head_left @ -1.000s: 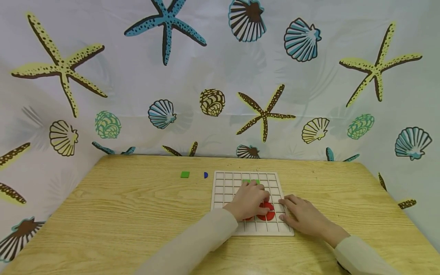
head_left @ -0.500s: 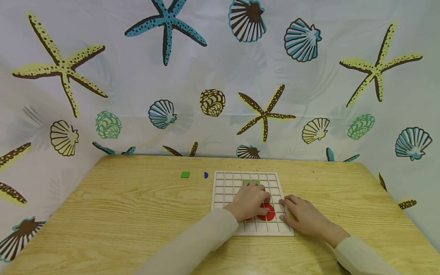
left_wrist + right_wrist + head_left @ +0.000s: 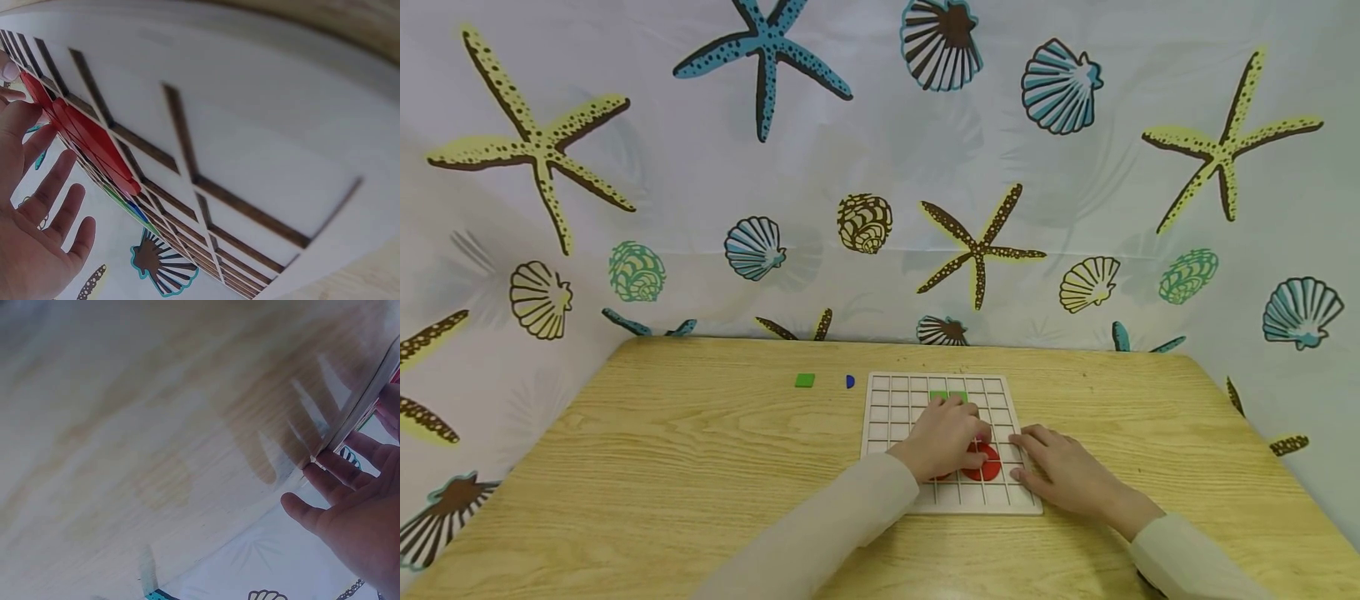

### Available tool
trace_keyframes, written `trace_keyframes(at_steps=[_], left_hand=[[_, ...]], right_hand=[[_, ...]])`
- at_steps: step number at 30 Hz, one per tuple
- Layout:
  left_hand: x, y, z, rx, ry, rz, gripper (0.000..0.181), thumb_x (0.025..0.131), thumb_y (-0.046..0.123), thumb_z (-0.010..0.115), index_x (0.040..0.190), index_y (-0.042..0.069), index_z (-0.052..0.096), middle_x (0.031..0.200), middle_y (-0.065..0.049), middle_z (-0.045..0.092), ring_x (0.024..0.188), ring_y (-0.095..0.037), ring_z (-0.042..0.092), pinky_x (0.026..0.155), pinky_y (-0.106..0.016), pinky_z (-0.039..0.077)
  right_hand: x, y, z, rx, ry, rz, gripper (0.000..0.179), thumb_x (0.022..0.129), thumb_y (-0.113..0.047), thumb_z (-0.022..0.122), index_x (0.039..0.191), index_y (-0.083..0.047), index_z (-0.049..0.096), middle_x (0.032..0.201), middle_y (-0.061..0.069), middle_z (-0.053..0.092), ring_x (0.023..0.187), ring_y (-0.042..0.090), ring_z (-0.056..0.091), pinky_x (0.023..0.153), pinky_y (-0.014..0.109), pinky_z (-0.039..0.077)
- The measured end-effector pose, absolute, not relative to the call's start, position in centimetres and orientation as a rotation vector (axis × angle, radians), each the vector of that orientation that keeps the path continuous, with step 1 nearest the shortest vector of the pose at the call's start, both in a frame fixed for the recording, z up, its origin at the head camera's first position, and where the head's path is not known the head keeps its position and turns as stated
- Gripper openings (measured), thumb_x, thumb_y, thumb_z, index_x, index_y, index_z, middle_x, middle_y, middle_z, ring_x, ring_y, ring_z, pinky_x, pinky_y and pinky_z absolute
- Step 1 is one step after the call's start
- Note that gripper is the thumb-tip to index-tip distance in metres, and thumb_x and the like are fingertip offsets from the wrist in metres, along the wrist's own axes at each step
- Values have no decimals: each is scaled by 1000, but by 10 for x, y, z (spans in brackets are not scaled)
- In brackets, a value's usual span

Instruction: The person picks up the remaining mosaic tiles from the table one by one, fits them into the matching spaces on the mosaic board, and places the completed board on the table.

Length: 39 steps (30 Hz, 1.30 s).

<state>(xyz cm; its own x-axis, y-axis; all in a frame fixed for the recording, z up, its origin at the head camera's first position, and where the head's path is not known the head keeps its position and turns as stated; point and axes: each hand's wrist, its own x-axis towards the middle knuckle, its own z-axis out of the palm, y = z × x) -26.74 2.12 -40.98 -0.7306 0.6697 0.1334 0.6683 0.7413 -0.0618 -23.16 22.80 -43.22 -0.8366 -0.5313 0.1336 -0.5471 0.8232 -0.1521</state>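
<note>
A white square board [image 3: 879, 414] with a grid of cells lies on the table. My left hand [image 3: 942, 437] is over its middle, covering part of a red disc [image 3: 991, 468] made of red tiles. In the left wrist view, the thumb and index finger pinch at a red tile [image 3: 32, 92], and the other fingers [image 3: 65, 212] stretch out apart from the board. More red [image 3: 942, 478] shows under the hand, with green tiles [image 3: 957, 396] beyond the fingertips. My right hand [image 3: 1071, 471] rests at the board's right edge, its straight fingers touching the rim.
Beyond the board's left side, a green square tile [image 3: 805, 381] and a small blue half-circle [image 3: 850, 382] lie on the wooden table [image 3: 700, 467]. A cloth [image 3: 880, 150] printed with shells and starfish hangs behind and at both sides.
Almost nothing has moved. Both hands keep their places at the board, and a small pinkish patch now shows beside the left index finger.
</note>
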Motion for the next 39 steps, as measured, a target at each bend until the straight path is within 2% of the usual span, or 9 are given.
trace_keyframes(at_steps=[19,26,39], left_hand=[[-268,5,-409,-1065,-2795,-55,23,84,43,61,103,32,66,104,10,61,103,-15,52,92,-37,40],[-271,-12,-408,-1046,-2799,-94,23,84,41,61,102,28,66,106,9,62,97,-14,51,89,-35,40],[-283,-46,-408,-913,-2829,-151,24,84,39,61,103,24,66,106,3,63,104,-21,52,95,-45,39]], right_hand=[[-232,227,-431,870,-2907,274,44,90,-35,54,125,-7,52,122,11,52,111,31,53,90,53,41],[-231,226,-431,871,-2899,277,43,90,-34,54,124,-7,52,121,12,52,111,31,53,91,52,41],[-231,226,-432,865,-2908,285,45,90,-34,54,125,-7,52,123,14,51,112,33,52,92,53,40]])
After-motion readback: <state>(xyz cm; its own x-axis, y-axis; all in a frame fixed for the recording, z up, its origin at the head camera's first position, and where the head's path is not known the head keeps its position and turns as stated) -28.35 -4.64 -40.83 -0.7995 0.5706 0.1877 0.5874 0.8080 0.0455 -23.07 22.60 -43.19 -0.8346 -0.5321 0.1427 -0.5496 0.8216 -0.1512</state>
